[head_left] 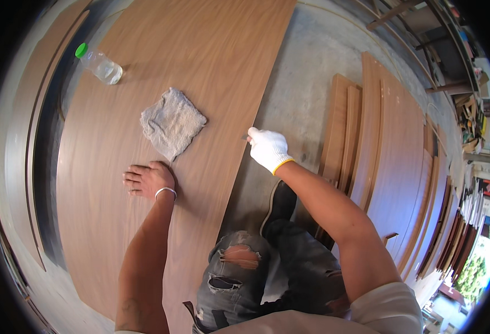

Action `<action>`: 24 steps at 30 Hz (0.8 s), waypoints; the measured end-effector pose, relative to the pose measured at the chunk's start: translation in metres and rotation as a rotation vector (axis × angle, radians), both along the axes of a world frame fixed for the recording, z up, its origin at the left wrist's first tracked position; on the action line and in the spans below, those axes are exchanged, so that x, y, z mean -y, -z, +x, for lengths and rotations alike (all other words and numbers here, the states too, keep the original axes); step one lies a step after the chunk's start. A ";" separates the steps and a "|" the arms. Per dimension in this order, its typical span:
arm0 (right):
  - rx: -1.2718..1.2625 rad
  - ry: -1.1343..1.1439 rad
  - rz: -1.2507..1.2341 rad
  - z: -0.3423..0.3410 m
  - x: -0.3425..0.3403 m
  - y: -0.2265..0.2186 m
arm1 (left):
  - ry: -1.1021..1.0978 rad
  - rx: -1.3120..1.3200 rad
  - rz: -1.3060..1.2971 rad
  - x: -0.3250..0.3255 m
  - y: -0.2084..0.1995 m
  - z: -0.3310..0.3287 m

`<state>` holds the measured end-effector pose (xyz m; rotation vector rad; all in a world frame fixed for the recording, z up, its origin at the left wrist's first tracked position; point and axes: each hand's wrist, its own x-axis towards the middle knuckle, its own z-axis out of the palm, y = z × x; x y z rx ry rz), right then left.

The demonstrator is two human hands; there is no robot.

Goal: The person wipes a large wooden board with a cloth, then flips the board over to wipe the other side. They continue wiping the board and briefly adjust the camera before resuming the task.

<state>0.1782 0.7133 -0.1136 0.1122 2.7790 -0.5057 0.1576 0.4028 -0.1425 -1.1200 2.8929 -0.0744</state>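
Observation:
A large wood-grain panel (211, 72) lies in front of me. My left hand (151, 179) rests flat on it, bare, fingers stretched out and holding nothing; a white band circles the wrist. Just beyond that hand is a crumpled grey cloth (173, 123). My right hand (269, 149), in a white knitted glove with a yellow cuff edge, is closed by the panel's right edge. A small thin grey piece (245, 137) pokes out of its pinched fingertips; its kind is too small to make out.
A clear plastic bottle (104, 68) with a green cap lies on the panel at the far left. Stacked wooden boards (392, 145) stand along the right, beyond a strip of concrete floor (306, 55). Another long board (28, 139) lies at left. My knee is beside the panel's edge.

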 end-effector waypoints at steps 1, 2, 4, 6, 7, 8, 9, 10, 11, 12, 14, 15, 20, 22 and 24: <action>-0.004 -0.009 -0.003 0.006 0.003 0.000 | 0.008 0.000 -0.007 0.001 0.002 0.000; -0.008 -0.017 -0.006 0.013 0.006 0.000 | 0.006 0.002 -0.007 0.001 0.003 0.001; -0.002 -0.041 0.008 0.024 0.016 -0.003 | 0.006 -0.001 -0.008 0.000 0.002 0.000; -0.014 -0.060 0.011 0.038 0.026 -0.002 | 0.003 -0.005 -0.023 0.002 0.006 -0.001; -0.028 -0.068 0.008 0.046 0.031 -0.001 | 0.003 -0.009 -0.031 0.003 0.009 -0.001; -0.043 -0.077 0.005 0.053 0.036 0.001 | 0.001 -0.013 -0.039 0.005 0.012 -0.001; -0.025 -0.073 0.019 0.058 0.041 0.000 | 0.010 -0.022 -0.034 0.005 0.012 0.000; -0.026 -0.057 0.014 0.061 0.042 0.000 | 0.018 -0.031 -0.029 0.005 0.013 0.001; -0.027 -0.043 0.007 0.063 0.043 0.001 | 0.024 -0.040 -0.025 0.005 0.013 0.002; -0.032 -0.028 0.000 0.062 0.044 0.001 | 0.030 -0.040 -0.020 0.005 0.011 0.002; -0.027 -0.002 -0.013 0.050 0.035 0.002 | 0.036 -0.041 -0.015 0.006 0.009 0.003; -0.066 0.046 -0.052 0.043 0.027 0.002 | 0.037 -0.049 -0.010 0.007 0.008 0.004; -0.202 0.142 -0.020 -0.028 -0.034 0.018 | 0.046 -0.078 0.017 -0.001 0.009 0.003; -0.134 0.183 0.036 -0.057 -0.041 0.011 | 0.041 -0.082 0.009 0.003 0.010 0.004; -0.128 0.216 0.099 -0.077 -0.051 0.008 | 0.041 -0.090 0.017 0.003 0.011 0.003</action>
